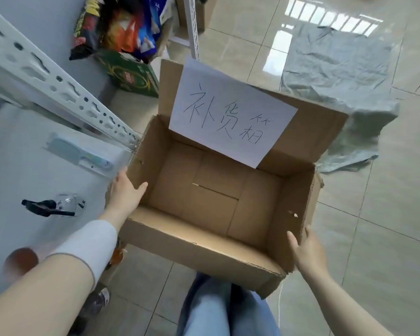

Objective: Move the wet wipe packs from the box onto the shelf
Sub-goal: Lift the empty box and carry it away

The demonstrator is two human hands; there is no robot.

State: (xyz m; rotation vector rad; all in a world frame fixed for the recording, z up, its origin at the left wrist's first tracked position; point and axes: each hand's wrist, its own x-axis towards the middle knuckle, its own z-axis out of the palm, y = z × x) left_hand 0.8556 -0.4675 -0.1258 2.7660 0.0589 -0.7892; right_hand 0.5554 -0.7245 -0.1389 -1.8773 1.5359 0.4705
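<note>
Left hand (125, 190) and right hand (306, 251) grip the box (192, 248) — by opposite walls.

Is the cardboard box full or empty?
Empty. The cardboard box stands open and only its bare bottom flaps show inside; no packs are in it.

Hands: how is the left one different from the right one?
The left hand holds the cardboard box by its left wall; the right hand holds the right wall at the near corner. The left arm wears a white sleeve; the right arm is bare. Both hook thumbs over the rim.
</note>
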